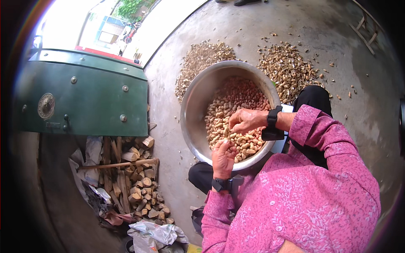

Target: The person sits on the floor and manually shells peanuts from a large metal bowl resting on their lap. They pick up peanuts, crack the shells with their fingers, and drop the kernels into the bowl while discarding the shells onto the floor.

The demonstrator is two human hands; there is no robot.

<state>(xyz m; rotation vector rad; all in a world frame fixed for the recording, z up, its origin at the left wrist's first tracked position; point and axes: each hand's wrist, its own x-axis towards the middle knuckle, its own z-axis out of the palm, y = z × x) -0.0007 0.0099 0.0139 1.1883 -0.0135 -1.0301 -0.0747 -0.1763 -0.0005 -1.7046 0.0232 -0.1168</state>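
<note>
A wide metal basin (192, 97) stands in front of me. Unshelled peanuts (217, 111) lie in its nearer part, and shelled reddish kernels (247, 90) are heaped toward its far side. My right hand (249, 120) reaches in from the right, its fingers curled down just above the peanuts. Closer to me, over the near rim, my left hand (223, 158) has its fingers bent in a pinch. The two hands are close together but apart. Whatever is between the fingertips of either hand is too small or hidden to make out.
Two piles of empty shells, one left pile (202, 59) and one right pile (287, 69), lie on the concrete floor beyond the basin. To the left are a green metal-studded chest (97, 99) and stacked firewood (141, 185). A crumpled white sack (156, 234) lies near the bottom edge.
</note>
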